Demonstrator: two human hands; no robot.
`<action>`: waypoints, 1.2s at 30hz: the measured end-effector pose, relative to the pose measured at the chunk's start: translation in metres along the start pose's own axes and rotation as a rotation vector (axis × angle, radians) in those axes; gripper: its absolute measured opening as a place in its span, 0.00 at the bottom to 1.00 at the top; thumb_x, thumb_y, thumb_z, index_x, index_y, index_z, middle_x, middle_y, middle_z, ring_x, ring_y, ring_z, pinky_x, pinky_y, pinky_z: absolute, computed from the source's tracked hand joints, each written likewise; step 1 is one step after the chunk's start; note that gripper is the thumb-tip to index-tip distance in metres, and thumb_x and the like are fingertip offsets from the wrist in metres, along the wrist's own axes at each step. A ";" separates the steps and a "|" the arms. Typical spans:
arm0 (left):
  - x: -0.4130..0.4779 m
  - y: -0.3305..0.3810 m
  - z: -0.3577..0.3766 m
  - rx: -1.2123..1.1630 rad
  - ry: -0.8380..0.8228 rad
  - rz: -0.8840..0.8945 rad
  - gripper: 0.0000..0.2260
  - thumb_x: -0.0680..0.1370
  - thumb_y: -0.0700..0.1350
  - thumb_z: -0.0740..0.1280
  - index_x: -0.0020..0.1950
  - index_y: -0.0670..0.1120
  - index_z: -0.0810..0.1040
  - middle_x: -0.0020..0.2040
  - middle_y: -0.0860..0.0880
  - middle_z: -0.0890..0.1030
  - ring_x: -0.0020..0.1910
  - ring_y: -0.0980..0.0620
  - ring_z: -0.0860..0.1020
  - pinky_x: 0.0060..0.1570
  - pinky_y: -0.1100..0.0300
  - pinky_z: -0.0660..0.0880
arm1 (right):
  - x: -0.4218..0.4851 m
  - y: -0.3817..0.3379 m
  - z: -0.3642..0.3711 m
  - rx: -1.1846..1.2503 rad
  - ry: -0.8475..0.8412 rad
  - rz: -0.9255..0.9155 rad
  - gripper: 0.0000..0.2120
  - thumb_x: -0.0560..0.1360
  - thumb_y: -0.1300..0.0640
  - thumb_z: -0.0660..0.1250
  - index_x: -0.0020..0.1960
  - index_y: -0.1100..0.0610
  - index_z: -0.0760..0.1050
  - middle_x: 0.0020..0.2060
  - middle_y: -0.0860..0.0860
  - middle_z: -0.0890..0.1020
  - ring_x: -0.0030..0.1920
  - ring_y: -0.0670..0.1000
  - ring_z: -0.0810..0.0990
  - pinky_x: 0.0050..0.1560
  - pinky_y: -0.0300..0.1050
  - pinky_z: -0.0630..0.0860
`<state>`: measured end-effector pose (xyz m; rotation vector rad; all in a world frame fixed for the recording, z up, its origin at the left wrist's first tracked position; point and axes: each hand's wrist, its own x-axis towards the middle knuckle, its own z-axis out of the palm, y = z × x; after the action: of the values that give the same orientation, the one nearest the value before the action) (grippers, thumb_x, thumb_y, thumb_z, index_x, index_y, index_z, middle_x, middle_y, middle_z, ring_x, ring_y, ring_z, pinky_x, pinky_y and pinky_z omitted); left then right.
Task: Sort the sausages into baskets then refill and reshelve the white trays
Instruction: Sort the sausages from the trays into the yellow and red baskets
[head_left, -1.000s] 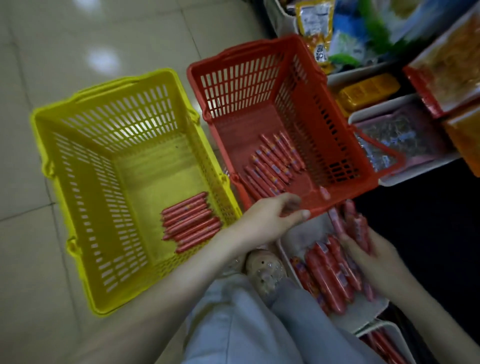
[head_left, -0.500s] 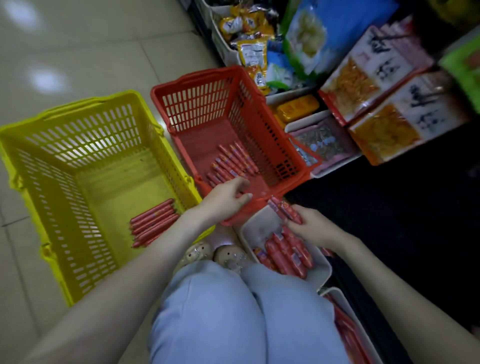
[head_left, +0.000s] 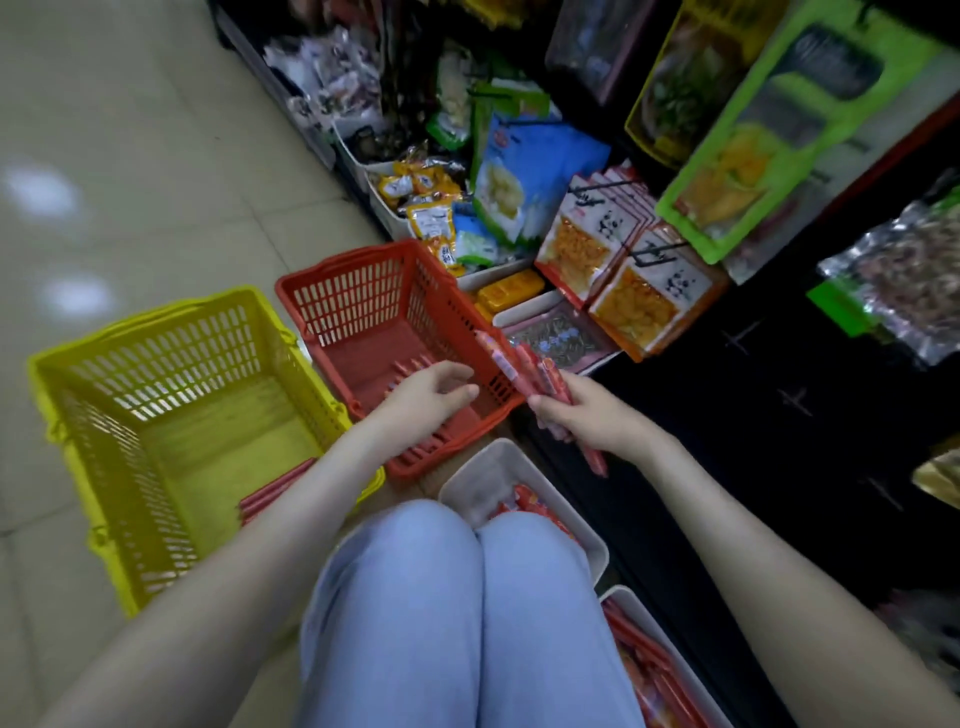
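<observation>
Right hand (head_left: 587, 418): its fingers and thumb are curled tight round a bunch of sausages.
Held sausages (head_left: 522, 366): red sticks in shiny wrap. They poke up out of the fist and spread like a fan, just over the right wall of the red basket. One end hangs out below the hand.
Left hand (head_left: 431, 395): it is over the red basket, close to the right hand. Its fingers are loose and bent a little, with nothing in them. It may be brushing the basket wall, but the view is too blurry to tell.
Red basket (head_left: 358, 296): it stands on the floor beside the shelf. A few sausages (head_left: 410, 366) peek out on its bottom, just past the left hand.
Yellow basket (head_left: 156, 358): it stands right next to the red one, on its left. A small row of sausages (head_left: 278, 486) lies in its near corner, partly hidden by the left arm.
Near white tray (head_left: 485, 475): it sits by the knees with sausages at its near end, and its far end is bare.
Second white tray (head_left: 636, 608): it is at the bottom right and holds more red sausages.
Knees (head_left: 441, 597): light blue trousers, bent low.
Shelf (head_left: 769, 395): dark, with bright snack bags (head_left: 524, 182).
</observation>
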<state>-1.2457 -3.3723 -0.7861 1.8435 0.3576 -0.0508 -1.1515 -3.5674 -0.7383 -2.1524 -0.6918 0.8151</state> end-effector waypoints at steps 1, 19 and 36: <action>-0.005 0.010 -0.001 -0.133 -0.007 -0.007 0.15 0.80 0.45 0.64 0.66 0.44 0.73 0.57 0.42 0.79 0.49 0.56 0.75 0.49 0.68 0.69 | 0.002 -0.016 0.000 0.019 -0.005 -0.039 0.09 0.79 0.60 0.63 0.41 0.53 0.70 0.28 0.48 0.75 0.29 0.46 0.72 0.35 0.42 0.70; -0.031 -0.072 -0.131 -0.692 0.178 -0.227 0.10 0.81 0.43 0.61 0.62 0.45 0.70 0.46 0.46 0.81 0.39 0.52 0.82 0.41 0.59 0.79 | 0.152 -0.115 0.179 0.818 -0.304 0.045 0.14 0.81 0.56 0.58 0.62 0.61 0.73 0.53 0.57 0.81 0.50 0.51 0.82 0.52 0.47 0.79; -0.002 -0.342 -0.128 0.391 0.049 -0.612 0.12 0.77 0.45 0.67 0.59 0.43 0.75 0.55 0.40 0.81 0.54 0.39 0.78 0.48 0.52 0.73 | 0.263 0.028 0.357 -0.901 -0.376 -0.370 0.40 0.76 0.52 0.64 0.78 0.46 0.40 0.78 0.51 0.47 0.77 0.55 0.43 0.75 0.56 0.47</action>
<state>-1.3580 -3.1652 -1.0645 2.0526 0.9926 -0.5277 -1.2311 -3.2512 -1.0405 -2.4971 -1.8728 0.7889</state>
